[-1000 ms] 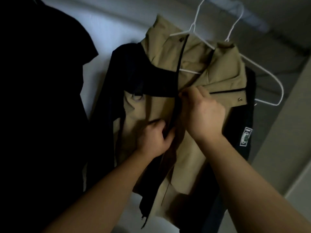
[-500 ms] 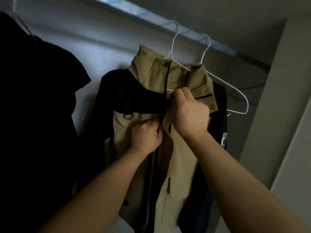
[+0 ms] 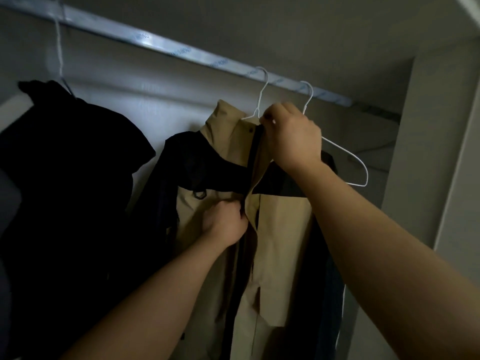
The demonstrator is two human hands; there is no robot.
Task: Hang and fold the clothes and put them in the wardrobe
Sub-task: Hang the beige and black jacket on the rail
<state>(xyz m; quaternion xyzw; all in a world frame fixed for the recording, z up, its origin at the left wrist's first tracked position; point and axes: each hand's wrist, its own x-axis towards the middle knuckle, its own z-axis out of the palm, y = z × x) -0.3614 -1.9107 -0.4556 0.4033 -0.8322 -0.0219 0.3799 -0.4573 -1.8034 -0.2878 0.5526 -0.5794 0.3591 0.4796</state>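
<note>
A tan and black jacket (image 3: 280,229) hangs on a white wire hanger (image 3: 259,100) from the wardrobe rail (image 3: 181,51). My right hand (image 3: 292,135) pinches the top of the jacket's front zip at the collar. Lower down, my left hand (image 3: 224,220) grips the front edge of the jacket by the zip at chest height. The zip line between the two hands looks closed and dark.
A black garment (image 3: 65,178) hangs at the left on its own hanger. A second white wire hanger (image 3: 345,162) hangs behind the jacket at the right. The wardrobe's side wall (image 3: 428,152) stands close on the right.
My right hand has risen along the zip from chest height to the collar. The left hand kept its hold lower on the jacket front. The view tilted up, showing more rail.
</note>
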